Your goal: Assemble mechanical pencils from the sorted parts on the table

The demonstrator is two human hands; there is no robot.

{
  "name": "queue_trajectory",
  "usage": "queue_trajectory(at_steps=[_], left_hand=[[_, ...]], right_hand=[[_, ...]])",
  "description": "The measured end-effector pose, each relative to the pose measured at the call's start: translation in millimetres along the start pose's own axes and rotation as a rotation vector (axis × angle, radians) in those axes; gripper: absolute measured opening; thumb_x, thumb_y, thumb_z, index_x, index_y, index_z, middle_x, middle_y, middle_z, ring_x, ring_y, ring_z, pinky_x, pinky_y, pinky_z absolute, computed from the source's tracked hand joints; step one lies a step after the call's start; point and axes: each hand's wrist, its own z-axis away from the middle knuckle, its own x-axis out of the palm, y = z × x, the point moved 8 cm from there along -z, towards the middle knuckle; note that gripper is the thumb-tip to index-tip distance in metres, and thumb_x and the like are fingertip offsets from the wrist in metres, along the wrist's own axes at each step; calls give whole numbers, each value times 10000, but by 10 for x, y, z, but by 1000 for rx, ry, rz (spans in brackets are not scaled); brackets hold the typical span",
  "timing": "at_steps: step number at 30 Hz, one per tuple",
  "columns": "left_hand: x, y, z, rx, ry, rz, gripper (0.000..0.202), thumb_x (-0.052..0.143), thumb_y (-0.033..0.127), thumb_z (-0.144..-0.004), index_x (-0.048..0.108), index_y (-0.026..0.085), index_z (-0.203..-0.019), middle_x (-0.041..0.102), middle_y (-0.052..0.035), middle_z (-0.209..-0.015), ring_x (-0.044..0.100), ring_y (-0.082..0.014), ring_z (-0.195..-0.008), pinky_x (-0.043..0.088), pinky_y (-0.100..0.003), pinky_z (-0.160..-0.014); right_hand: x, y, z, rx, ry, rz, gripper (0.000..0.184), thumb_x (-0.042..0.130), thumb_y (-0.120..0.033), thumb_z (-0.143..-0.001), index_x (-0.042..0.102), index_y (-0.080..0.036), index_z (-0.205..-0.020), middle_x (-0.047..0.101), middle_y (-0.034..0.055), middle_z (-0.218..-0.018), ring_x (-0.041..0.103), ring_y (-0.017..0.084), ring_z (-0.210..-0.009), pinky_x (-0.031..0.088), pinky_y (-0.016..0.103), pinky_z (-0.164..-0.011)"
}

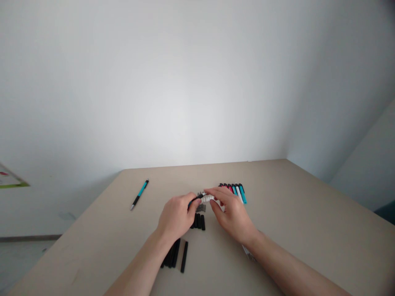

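Note:
My left hand [178, 211] is closed around a pen barrel with a black grip [197, 198], a bit of blue showing at its rear end. The barrel slants up to the right and ends in a small silvery tip. At that tip are the bent fingertips of my right hand [230, 209], its thumb held apart below. Beneath the hands lie a row of small clear-white pieces [207, 199], a cluster of grey springs [201, 208] and several short black grips [198, 221]. Some pointed metal tips behind are partly hidden by my fingers.
A blue-and-black pen [140, 194] lies at the left. Several coloured barrels [241, 192] are lined up behind my right hand. Longer black tubes [175, 253] sit by my left forearm; thin white refills [247, 252] are partly under the right one. A wall stands behind the table [262, 176].

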Motion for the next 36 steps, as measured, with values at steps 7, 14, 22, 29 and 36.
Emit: queue_trajectory(at_steps=[7, 14, 22, 29, 36], left_hand=[[3, 78, 18, 58, -25, 70, 231, 423, 307, -937, 616, 224, -841, 667, -1, -714, 569, -146, -604, 317, -234, -564], [-23, 146, 21, 131, -8, 143, 227, 420, 298, -941, 616, 220, -860, 672, 1, -755, 566, -141, -626, 332, -231, -578], [-26, 157, 35, 169, 3, 108, 211, 440, 279, -928, 576, 212, -780, 648, 8, -705, 558, -139, -612, 315, -235, -565], [-22, 177, 39, 186, 5, 124, 189, 448, 271, -925, 587, 216, -810, 654, 10, -715, 564, -138, -624, 327, -232, -578], [-32, 173, 36, 172, 7, 102, 206, 442, 279, -929, 583, 212, -795, 658, 6, -715, 569, -138, -625, 323, -235, -567]], right_hand=[[-21, 29, -20, 35, 23, -22, 201, 528, -144, -844, 677, -199, -967, 678, 56, -877, 590, 175, -780, 486, 305, -733], [-5, 93, 7, 121, 7, -93, 140, 534, -179, -848, 639, -186, -941, 645, 42, -828, 557, 158, -703, 449, 279, -637], [5, 86, -20, 52, -38, -59, 136, 514, -267, -899, 594, -183, -828, 601, 32, -760, 526, 158, -705, 403, 282, -643], [-15, 30, -23, -5, -73, -28, 156, 497, -265, -906, 569, -176, -799, 588, 31, -743, 506, 155, -691, 377, 273, -624], [4, 1, -24, -44, -123, -6, 116, 482, -159, -878, 594, -174, -905, 585, 32, -771, 499, 146, -679, 369, 261, -616]])
